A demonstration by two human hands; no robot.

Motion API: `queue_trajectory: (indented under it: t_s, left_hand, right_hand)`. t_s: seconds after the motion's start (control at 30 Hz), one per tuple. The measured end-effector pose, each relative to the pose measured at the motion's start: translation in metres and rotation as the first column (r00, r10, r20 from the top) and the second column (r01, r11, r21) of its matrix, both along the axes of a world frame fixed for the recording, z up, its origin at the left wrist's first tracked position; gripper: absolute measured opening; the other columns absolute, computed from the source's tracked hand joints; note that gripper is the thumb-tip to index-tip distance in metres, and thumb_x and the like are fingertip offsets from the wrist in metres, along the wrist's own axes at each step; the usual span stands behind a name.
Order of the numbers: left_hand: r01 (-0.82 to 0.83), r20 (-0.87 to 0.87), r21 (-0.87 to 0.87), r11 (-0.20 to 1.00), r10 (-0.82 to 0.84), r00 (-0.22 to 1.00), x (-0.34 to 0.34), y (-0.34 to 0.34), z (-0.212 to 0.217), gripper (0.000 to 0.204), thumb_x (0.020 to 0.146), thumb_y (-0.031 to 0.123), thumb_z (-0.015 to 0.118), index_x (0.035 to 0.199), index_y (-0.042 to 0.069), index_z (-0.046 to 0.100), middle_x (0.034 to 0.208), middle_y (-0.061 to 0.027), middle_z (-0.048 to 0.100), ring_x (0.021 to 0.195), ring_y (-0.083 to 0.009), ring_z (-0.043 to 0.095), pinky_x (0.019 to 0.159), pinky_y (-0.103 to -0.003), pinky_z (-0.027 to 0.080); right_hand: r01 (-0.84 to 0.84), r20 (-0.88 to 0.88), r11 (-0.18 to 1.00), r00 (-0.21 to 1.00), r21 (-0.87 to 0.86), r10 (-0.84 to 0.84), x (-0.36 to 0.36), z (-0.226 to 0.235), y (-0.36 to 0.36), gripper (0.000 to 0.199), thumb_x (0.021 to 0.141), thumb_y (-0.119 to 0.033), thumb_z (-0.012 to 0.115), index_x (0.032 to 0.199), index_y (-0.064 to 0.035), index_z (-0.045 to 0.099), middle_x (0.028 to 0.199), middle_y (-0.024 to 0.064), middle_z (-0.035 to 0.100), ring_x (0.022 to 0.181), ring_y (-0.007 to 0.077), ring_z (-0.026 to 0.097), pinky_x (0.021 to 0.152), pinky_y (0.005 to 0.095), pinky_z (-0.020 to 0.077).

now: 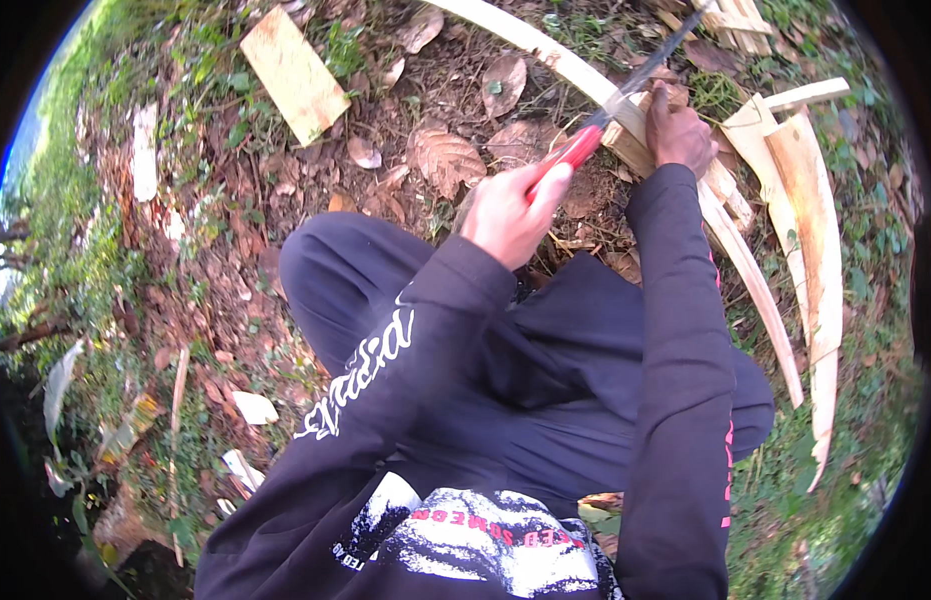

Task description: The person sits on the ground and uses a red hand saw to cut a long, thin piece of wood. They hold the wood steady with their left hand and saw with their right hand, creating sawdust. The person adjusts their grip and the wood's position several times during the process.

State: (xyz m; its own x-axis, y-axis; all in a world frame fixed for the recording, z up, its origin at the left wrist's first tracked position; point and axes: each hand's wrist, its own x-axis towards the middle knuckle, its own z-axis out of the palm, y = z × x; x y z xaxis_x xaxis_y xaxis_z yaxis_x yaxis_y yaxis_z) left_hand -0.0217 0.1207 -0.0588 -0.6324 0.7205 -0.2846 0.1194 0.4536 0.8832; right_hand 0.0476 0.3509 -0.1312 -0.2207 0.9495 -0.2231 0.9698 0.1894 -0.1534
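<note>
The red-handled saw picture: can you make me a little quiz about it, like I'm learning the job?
1. True or false: the left hand grips the red handle of the saw.
2. What does the right hand press on?
A. a dry brown leaf
B. the long pale wooden strip
C. the flat cut board
3. Fill the gap: the saw blade crosses the strip just to the ____ of the right hand.

Key:
1. True.
2. B. The hand rests on the strip, beside the blade.
3. Left.
</note>
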Motion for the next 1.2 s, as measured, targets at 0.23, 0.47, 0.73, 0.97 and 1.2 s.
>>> queue_trajectory:
  t_s: [0.23,0.47,0.73,0.97,1.2]
  left_hand:
    - [-0.002,0.163,0.007,1.000,0.001,0.987,-0.009,-0.008,-0.014,0.043,0.097,0.039,0.052,0.074,0.003,0.059,0.058,0.0043,0.043,0.054,-0.0057,0.038,0.050,-0.026,0.034]
    - [-0.039,0.195,0.006,0.999,0.037,0.980,-0.002,-0.016,-0.017,0.041,0.098,0.036,0.052,0.074,0.003,0.057,0.058,0.0042,0.046,0.053,-0.0049,0.038,0.048,-0.025,0.032]
    - [-0.047,0.288,-0.079,0.996,0.068,0.955,0.002,-0.027,0.002,0.038,0.097,0.037,0.053,0.081,0.004,0.059,0.060,0.0039,0.046,0.052,-0.0033,0.038,0.048,-0.022,0.030]
    - [-0.018,0.143,-0.001,1.000,0.018,0.990,0.000,-0.004,-0.020,0.036,0.098,0.035,0.052,0.081,0.004,0.059,0.061,0.0051,0.046,0.053,-0.0027,0.039,0.048,-0.019,0.030]
    - [-0.108,0.423,-0.054,0.993,0.121,0.898,-0.002,-0.016,0.012,0.041,0.099,0.034,0.049,0.071,0.005,0.055,0.059,0.0039,0.046,0.050,-0.0036,0.038,0.046,-0.020,0.028]
  right_hand:
    - [0.031,-0.054,0.995,0.998,0.098,-0.025,-0.008,-0.006,-0.005,0.073,0.088,-0.065,0.038,0.095,-0.0009,0.072,0.096,0.0240,0.068,0.095,0.0355,0.065,0.097,0.0435,0.0356]
    - [0.010,-0.055,0.996,0.998,0.087,-0.005,-0.005,-0.002,-0.006,0.075,0.089,-0.064,0.034,0.094,0.0005,0.072,0.093,0.0243,0.068,0.094,0.0357,0.065,0.100,0.0449,0.0339]
    - [-0.006,-0.106,1.000,0.994,0.010,0.007,-0.002,0.002,-0.002,0.078,0.090,-0.067,0.029,0.092,-0.0018,0.073,0.092,0.0235,0.068,0.092,0.0349,0.065,0.094,0.0461,0.0380]
    - [-0.015,-0.074,0.986,0.997,0.166,0.028,-0.005,-0.011,-0.006,0.066,0.092,-0.057,0.037,0.075,-0.0049,0.073,0.074,0.0181,0.067,0.072,0.0286,0.064,0.090,0.0430,0.0374]
    - [-0.010,-0.207,0.999,0.978,0.039,0.018,0.001,-0.004,0.000,0.071,0.093,-0.061,0.032,0.081,-0.0042,0.072,0.077,0.0170,0.068,0.076,0.0290,0.066,0.097,0.0494,0.0361]
